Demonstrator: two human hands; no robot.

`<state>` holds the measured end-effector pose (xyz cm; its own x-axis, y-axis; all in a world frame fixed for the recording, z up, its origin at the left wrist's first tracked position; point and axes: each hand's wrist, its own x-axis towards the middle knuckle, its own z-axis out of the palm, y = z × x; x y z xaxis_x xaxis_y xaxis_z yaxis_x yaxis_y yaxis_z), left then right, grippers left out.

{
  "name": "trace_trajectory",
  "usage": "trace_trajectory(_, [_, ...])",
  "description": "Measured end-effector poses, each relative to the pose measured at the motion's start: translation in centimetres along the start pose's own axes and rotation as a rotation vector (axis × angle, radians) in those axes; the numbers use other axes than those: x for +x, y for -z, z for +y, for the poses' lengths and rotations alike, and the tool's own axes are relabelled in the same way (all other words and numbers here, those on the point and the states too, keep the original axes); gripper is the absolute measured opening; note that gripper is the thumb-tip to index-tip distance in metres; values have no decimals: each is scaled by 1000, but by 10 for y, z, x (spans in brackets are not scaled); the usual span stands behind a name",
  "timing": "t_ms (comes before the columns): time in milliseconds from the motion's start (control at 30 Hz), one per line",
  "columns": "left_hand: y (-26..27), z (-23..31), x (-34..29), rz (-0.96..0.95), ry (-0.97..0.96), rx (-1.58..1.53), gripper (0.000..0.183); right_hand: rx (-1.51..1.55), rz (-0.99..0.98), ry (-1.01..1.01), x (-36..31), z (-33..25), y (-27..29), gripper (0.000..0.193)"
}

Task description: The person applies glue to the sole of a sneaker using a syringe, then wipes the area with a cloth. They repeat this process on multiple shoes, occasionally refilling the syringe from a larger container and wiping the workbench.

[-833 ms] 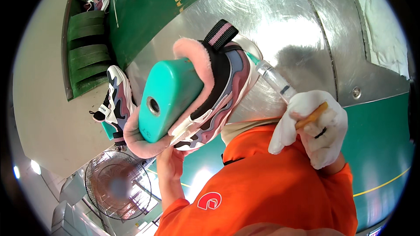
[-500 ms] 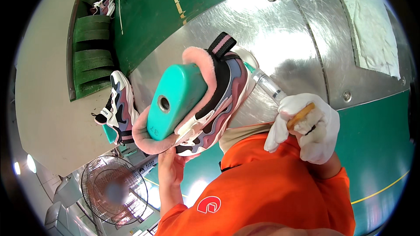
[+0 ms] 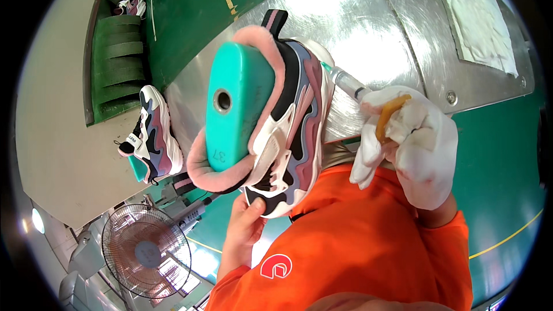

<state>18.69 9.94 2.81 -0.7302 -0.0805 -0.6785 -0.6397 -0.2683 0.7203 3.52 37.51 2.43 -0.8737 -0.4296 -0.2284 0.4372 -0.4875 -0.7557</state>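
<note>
A sneaker (image 3: 295, 118) in pink, white, black and mauve hangs in front of me, with a teal shoe last (image 3: 230, 112) filling its pink plush collar. My bare left hand (image 3: 246, 223) grips it at the toe, thumb on top. My right hand (image 3: 417, 147), in a white glove, is closed around a clear syringe (image 3: 349, 85) with a teal tip. The tip points at the edge of the white sole near the heel; whether it touches cannot be made out. A yellowish-brown curved piece (image 3: 391, 116) shows between the gloved fingers.
Behind the sneaker lies a brushed metal table (image 3: 380, 52), with a white cloth pad (image 3: 481, 23) at its far right. Another sneaker (image 3: 154, 138) rests on the beige surface (image 3: 55, 150) at left, beside a green slatted holder (image 3: 118, 60). A fan (image 3: 147, 254) stands lower left.
The sneaker has turned and tilted, so its laces and toe now show. My left hand has shifted right and down, its thumb now visible. My right hand moved slightly with the syringe.
</note>
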Motion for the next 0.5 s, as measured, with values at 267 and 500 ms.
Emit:
trace_trajectory(267, [-24, -18, 6, -91, 71, -105, 62, -63, 93, 10, -9, -8, -20, 39])
trace_trajectory(500, [-48, -12, 3, -109, 54, -107, 60, -44, 112, 14, -22, -2, -25, 45])
